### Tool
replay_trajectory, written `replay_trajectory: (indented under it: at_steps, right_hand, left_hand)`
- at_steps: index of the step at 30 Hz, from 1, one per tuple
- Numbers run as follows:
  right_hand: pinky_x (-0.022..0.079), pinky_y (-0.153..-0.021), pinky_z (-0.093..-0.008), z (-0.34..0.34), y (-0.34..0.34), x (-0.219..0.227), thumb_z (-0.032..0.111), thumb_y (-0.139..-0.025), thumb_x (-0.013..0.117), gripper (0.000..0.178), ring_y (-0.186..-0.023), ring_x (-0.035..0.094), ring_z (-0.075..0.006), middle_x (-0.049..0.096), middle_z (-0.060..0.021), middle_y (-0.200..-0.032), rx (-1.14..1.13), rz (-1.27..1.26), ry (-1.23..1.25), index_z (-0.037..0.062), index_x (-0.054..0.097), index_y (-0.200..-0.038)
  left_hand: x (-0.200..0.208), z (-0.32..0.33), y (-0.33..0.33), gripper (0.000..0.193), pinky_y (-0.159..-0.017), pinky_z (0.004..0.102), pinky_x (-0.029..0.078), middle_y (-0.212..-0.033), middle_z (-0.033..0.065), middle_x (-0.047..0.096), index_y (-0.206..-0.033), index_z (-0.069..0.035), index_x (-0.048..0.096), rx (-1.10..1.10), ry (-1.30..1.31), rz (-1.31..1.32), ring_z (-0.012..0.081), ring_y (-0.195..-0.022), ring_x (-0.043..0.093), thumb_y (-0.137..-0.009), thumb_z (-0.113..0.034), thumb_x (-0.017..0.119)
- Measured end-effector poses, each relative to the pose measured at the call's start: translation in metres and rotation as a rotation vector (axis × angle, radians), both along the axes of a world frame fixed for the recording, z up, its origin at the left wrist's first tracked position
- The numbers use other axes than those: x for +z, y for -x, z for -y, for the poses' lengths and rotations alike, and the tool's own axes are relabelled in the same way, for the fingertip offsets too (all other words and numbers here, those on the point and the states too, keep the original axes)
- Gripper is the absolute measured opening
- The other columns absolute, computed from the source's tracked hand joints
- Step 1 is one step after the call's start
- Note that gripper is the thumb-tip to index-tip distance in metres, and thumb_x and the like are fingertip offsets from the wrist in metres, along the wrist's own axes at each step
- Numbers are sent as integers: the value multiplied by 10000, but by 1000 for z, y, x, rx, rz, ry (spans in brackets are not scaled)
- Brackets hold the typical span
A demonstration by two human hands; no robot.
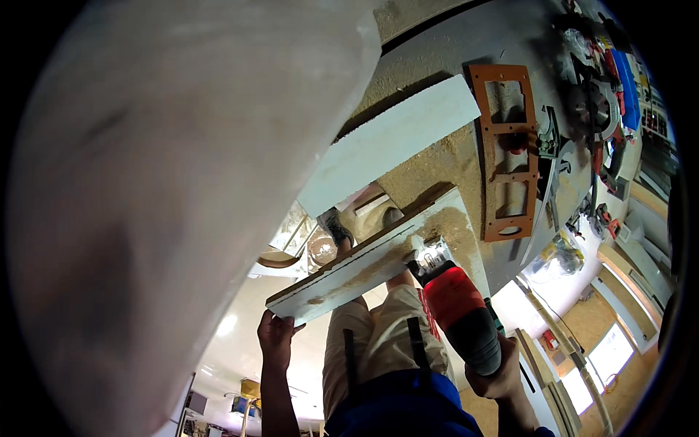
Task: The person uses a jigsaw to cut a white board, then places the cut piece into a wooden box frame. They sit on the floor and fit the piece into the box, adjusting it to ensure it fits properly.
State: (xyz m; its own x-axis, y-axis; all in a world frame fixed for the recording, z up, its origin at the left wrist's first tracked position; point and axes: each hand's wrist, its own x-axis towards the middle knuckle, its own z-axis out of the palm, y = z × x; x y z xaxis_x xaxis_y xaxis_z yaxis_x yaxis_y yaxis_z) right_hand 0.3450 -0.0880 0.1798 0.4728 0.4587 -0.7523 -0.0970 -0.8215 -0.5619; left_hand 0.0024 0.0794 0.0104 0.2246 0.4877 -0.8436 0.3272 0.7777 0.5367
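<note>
My right hand [494, 373] is closed round the rear grip of a red and black jigsaw [459, 302]. The saw's metal front end rests on a long white board [364, 271], with sawdust scattered around it; the blade itself cannot be made out. At the board's left end, my left hand [277, 337] pinches the edge between thumb and fingers. That end juts out past the workbench above my legs, while the right end lies on the bench.
A second white board [397, 142] lies farther off on the dusty workbench [429, 156]. Right of it is an orange template [502, 175] with rectangular cutouts. Tools, including a circular saw [593, 109], crowd the far right. A large blurred pale shape [167, 182] blocks the left side.
</note>
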Motion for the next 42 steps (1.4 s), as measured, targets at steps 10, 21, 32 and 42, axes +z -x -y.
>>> replay_trajectory:
  at_steps: [10, 21, 32, 42]
  right_hand:
    - [440, -500, -286, -5, 0, 2, 44, -647, 601, 145, -515, 505, -128, 545, -47, -589, 6, -9, 7, -28, 529, -750]
    - [429, -481, -295, -6, 2, 3, 43, -659, 589, 123, -488, 495, -145, 528, -60, -565, 35, 51, 17, -25, 527, -741]
    - [427, -476, -289, -5, 3, 2, 48, -656, 597, 127, -482, 496, -137, 533, -57, -558, 17, 32, 0, -26, 525, -730]
    - [424, -475, -281, -3, 3, 1, 43, -650, 589, 113, -485, 508, -136, 536, -57, -559, 33, 46, -12, -21, 523, -716]
  left_hand:
    - [3, -3, -3, 397, -847, 387, 572, -1182, 119, 602, -1315, -41, 463, 5, -7, 0, 209, -1057, 616, -927, -32, 547]
    - [3, -1, -6, 340, -867, 402, 571, -1165, 118, 608, -1266, -14, 489, 45, -16, 21, 205, -1055, 608, -936, -38, 568]
    - [5, -3, -8, 354, -869, 404, 570, -1177, 122, 607, -1278, -21, 487, 37, -13, 9, 210, -1068, 607, -932, -20, 559]
    - [3, -2, -5, 316, -876, 401, 570, -1137, 111, 611, -1240, -11, 497, 47, -3, 8, 205, -1047, 611, -928, 6, 543]
